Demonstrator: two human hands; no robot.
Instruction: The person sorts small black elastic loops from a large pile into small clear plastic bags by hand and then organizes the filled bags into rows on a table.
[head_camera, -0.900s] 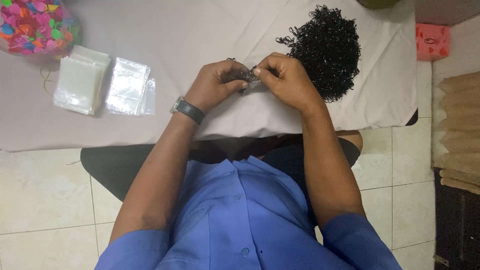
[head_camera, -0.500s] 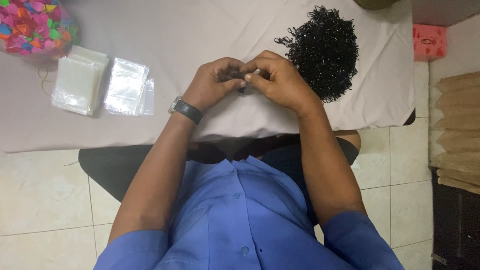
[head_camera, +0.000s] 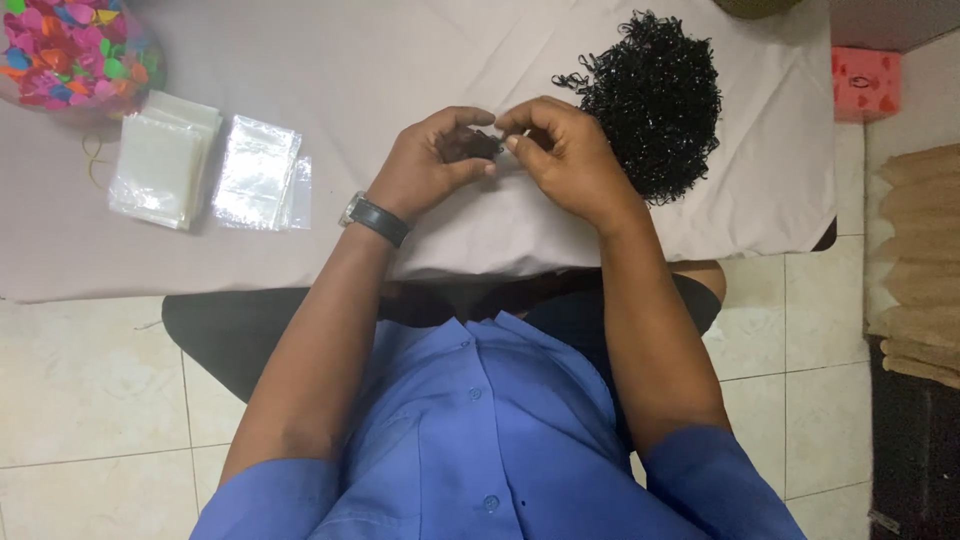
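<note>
- My left hand (head_camera: 432, 160) cups a small clump of black elastic bands (head_camera: 482, 146)
- My right hand (head_camera: 560, 150) pinches its edge
- Light, stretchy, tangle-prone; best nipped by single loops

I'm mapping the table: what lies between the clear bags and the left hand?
In the head view, only bare white cloth lies between the clear bags and the left hand.

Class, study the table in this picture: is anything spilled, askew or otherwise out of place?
Nothing stands out. A few loops straggle from the pile of black bands; the clear bags lie stacked, and both hands hold a small bunch.
</note>
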